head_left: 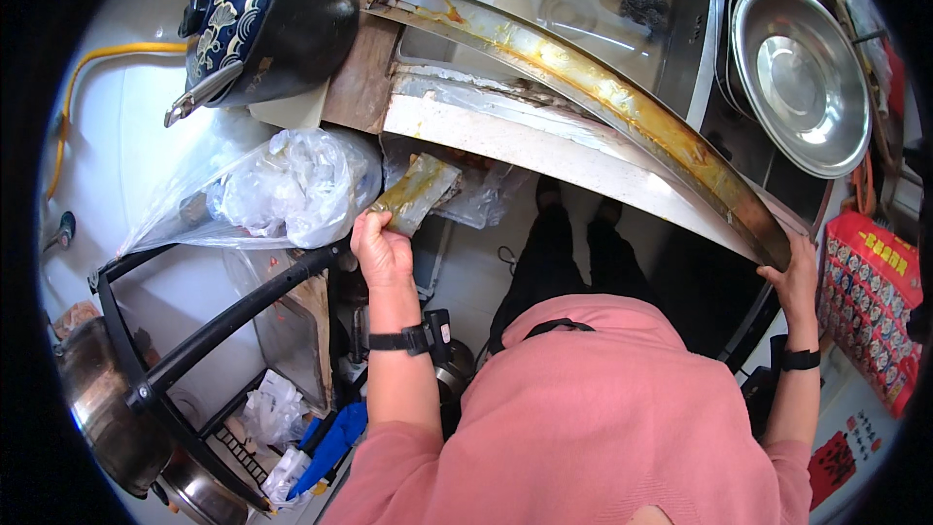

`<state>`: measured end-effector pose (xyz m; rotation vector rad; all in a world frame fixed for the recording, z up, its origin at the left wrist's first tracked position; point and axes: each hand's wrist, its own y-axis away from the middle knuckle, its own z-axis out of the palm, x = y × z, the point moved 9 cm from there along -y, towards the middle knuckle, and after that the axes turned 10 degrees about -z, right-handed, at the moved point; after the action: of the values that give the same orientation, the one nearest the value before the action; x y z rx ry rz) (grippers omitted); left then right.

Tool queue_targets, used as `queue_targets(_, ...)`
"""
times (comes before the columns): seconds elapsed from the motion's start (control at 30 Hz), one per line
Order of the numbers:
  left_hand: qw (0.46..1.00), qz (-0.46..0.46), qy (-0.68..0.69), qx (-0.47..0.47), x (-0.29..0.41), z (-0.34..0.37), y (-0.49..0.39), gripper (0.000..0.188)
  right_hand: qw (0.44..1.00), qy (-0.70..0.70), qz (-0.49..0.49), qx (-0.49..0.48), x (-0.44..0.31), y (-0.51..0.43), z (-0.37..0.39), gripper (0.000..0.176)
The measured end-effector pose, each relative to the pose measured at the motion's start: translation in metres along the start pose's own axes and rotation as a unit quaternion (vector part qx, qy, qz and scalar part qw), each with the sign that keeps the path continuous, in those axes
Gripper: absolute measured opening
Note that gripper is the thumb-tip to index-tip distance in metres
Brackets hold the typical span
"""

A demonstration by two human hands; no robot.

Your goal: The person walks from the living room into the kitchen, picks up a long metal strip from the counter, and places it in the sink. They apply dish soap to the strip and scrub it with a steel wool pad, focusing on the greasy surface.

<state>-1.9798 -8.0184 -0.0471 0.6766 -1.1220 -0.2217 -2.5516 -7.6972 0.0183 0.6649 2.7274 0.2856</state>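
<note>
My right hand [798, 281] grips the near right end of a long metal trough [576, 62]. The trough lies over the front of a sink [674, 51] and is smeared with yellow-brown grease. Its far left end rests by a brown board. In my left hand [385, 249] is a greasy, wrinkled piece of sheet [419, 189], stained yellow-green; its material is unclear. This piece hangs in front of the counter edge, just right of a clear plastic bag [299, 182] filled with crumpled plastic.
A black pot [306, 36] with a blue patterned lid stands at the upper left. Steel basins [794, 80] lean at the right. A dark scouring pad [644, 4] lies in the sink. A black-framed rack [240, 317] stands at my left, beside a steel pot [109, 401]. A red printed bag [871, 306] is at right.
</note>
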Motion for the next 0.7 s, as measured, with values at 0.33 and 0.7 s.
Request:
queue_targets(0.33, 0.996, -0.064, 0.006, 0.054, -0.061, -0.008, -0.084, 0.016, 0.999, 0.045, -0.017, -0.024, 0.007, 0.000, 0.007, 0.081)
queue_targets(0.7, 0.927, -0.147, -0.329, 0.108, -0.103, -0.012, -0.131, 0.014, 0.998, 0.057, -0.026, -0.025, 0.003, 0.000, 0.007, 0.080)
